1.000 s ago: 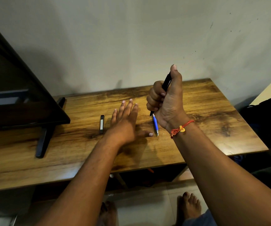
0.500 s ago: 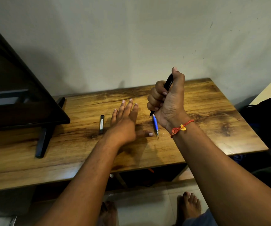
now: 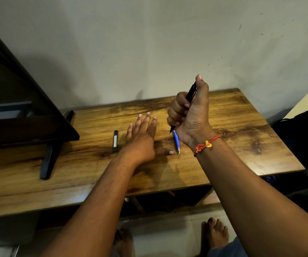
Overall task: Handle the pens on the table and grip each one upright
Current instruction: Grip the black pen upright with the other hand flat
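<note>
My right hand (image 3: 190, 115) grips a black pen (image 3: 191, 93) in a fist above the wooden table (image 3: 242, 138). The pen stands nearly upright, tilted a little to the right, its tip poking out below the fist and my thumb lying along its top. A blue pen (image 3: 176, 141) lies flat on the table just under that hand, tip toward me. My left hand (image 3: 142, 140) rests flat on the table to the left of the blue pen, fingers straight and thumb spread toward it.
A small black stick-shaped object (image 3: 115, 141) lies left of my left hand. A dark TV screen (image 3: 19, 112) on a black stand (image 3: 47, 162) fills the table's left side. A wall rises right behind the table. My bare feet (image 3: 214, 232) show below the front edge.
My right hand dipped slightly with the black pen half a second ago and is back up now. The left hand and blue pen have not moved.
</note>
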